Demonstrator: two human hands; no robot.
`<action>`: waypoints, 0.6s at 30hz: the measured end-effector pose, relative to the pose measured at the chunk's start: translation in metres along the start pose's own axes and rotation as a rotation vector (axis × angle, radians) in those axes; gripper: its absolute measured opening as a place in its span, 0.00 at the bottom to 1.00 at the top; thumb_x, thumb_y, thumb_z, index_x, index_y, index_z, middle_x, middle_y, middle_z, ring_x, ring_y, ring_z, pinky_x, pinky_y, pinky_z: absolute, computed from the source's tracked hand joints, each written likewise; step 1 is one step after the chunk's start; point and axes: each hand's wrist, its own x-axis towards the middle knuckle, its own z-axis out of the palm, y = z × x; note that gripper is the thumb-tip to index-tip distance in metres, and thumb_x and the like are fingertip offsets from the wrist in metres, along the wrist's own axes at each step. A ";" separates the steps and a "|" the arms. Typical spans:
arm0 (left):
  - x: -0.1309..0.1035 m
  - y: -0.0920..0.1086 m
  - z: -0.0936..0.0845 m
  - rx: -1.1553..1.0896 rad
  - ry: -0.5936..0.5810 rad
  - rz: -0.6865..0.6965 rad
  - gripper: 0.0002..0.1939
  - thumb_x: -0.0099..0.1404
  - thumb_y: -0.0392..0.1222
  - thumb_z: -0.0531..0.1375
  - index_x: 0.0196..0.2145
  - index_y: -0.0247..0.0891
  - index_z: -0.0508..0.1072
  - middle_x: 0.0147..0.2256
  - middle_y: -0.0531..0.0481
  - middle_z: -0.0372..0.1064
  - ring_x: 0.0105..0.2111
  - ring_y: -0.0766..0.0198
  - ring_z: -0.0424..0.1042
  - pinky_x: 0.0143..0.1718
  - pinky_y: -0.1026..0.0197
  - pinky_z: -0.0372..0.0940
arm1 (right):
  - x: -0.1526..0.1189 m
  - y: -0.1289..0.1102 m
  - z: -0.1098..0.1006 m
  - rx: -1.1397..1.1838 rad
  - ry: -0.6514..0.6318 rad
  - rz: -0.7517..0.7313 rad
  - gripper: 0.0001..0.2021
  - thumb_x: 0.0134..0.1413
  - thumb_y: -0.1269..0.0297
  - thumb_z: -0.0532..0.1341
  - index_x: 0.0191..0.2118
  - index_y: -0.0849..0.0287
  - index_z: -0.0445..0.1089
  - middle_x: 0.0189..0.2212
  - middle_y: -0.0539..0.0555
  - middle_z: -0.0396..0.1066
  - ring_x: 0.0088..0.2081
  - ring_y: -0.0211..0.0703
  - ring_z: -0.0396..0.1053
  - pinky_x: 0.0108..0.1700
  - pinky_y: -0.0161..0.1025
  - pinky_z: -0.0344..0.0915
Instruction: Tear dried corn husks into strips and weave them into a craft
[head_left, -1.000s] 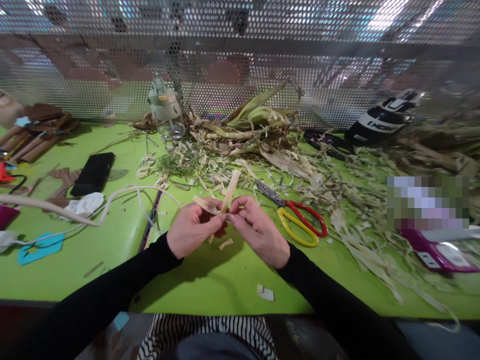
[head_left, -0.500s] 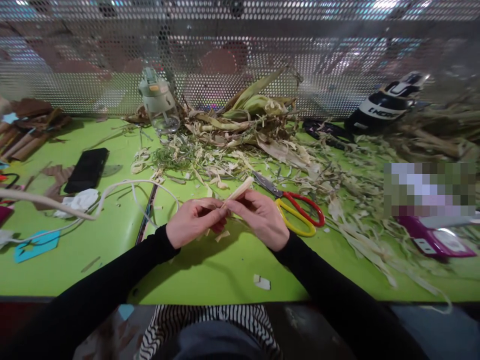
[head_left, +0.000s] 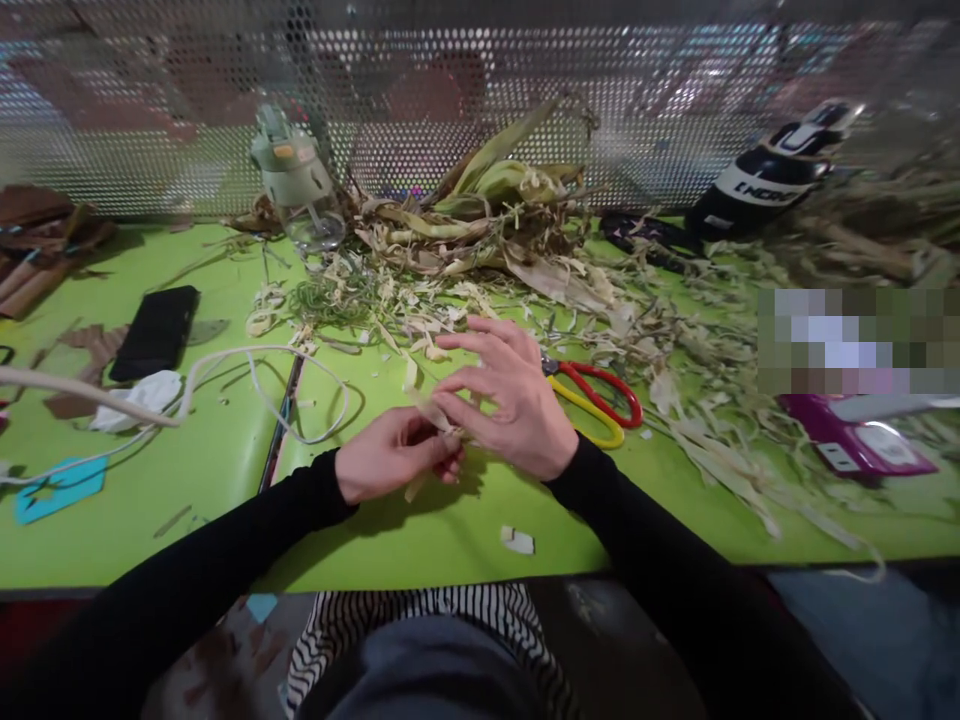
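Observation:
Over the green table [head_left: 450, 550], my left hand [head_left: 394, 455] pinches a pale husk strip [head_left: 431, 408], with its fingers closed. My right hand [head_left: 514, 405] is just to the right, its fingers spread and raised; the thumb and forefinger are near the strip, and whether they touch it is unclear. Red-and-yellow scissors [head_left: 604, 400] lie beside my right hand, which hides their blades. Behind both hands is a heap of dry and green corn husks [head_left: 480, 220] with many shredded bits in front.
A clear-and-green bottle [head_left: 300, 185] and a dark bottle [head_left: 769, 180] stand at the back. A phone [head_left: 156, 330], crumpled tissue [head_left: 139, 400] and white cable [head_left: 225, 352] are on the left. At right is a magenta device [head_left: 859, 440] amid husk shreds.
My right hand's fingers have opened and lifted from their pinch on the strip. The strip now tilts up to the left instead of up to the right. The view has shifted slightly.

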 end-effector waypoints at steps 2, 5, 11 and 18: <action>0.000 0.000 0.000 -0.013 -0.017 -0.004 0.12 0.59 0.44 0.61 0.28 0.31 0.68 0.25 0.50 0.67 0.25 0.70 0.69 0.31 0.64 0.68 | 0.000 0.002 -0.001 0.015 -0.022 -0.001 0.08 0.54 0.59 0.62 0.31 0.56 0.75 0.51 0.52 0.68 0.60 0.55 0.53 0.61 0.59 0.45; 0.000 0.000 0.000 -0.033 -0.044 -0.007 0.12 0.60 0.45 0.60 0.28 0.30 0.68 0.25 0.51 0.66 0.24 0.70 0.68 0.29 0.64 0.68 | -0.001 0.004 -0.002 0.017 -0.061 -0.064 0.08 0.53 0.57 0.63 0.31 0.54 0.76 0.54 0.50 0.65 0.63 0.57 0.48 0.63 0.63 0.37; -0.004 -0.001 0.003 0.008 -0.011 0.115 0.10 0.64 0.44 0.56 0.33 0.32 0.66 0.29 0.50 0.66 0.28 0.70 0.69 0.33 0.64 0.67 | -0.001 0.005 -0.004 0.004 0.067 0.020 0.09 0.55 0.62 0.61 0.26 0.57 0.72 0.52 0.51 0.69 0.62 0.56 0.50 0.62 0.63 0.39; -0.009 -0.003 0.003 0.440 -0.017 0.218 0.12 0.67 0.44 0.50 0.31 0.34 0.66 0.26 0.51 0.70 0.26 0.70 0.70 0.32 0.67 0.65 | -0.002 0.002 0.001 0.133 0.079 0.038 0.09 0.55 0.64 0.61 0.24 0.57 0.70 0.38 0.50 0.76 0.57 0.52 0.60 0.63 0.61 0.40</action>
